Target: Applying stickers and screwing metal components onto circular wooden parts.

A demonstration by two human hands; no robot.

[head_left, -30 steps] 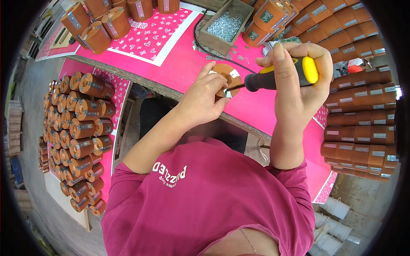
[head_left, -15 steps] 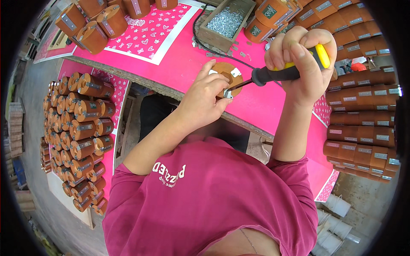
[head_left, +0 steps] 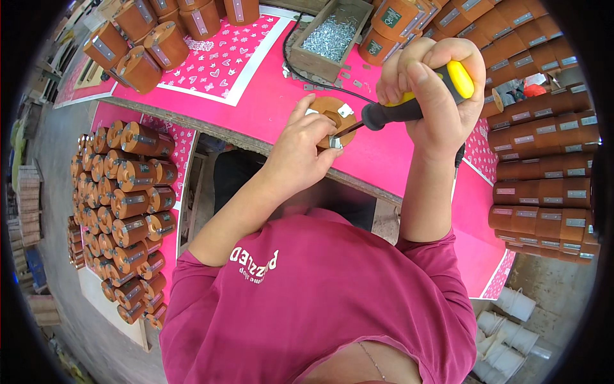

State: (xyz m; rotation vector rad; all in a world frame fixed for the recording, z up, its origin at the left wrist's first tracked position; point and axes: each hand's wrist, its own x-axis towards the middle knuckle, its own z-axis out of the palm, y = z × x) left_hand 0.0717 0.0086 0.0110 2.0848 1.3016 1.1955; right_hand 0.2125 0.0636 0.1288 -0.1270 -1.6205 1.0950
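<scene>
On the pink table [head_left: 256, 109] one round brown wooden piece [head_left: 326, 115] with small metal plates lies under the left hand [head_left: 300, 153], whose fingers pinch a plate. Clenched, the right hand [head_left: 435, 96] grips one black-and-yellow screwdriver [head_left: 409, 105], tip on that plate. Behind, one wooden box [head_left: 313, 61] holds silver screws [head_left: 329, 38].

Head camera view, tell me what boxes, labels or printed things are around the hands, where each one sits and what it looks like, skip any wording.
Wooden box: behind the hands, open, rectangular, filled with silvery screws.
Dark label: on a brown cylinder right of the box, small green-black rectangle.
Printed sheet: on the table's far left, pink with white hearts, white border.
Silver plates: on stacked brown cylinders at right, small rectangles.
Shirt print: on the chest, white lettering on magenta.
</scene>
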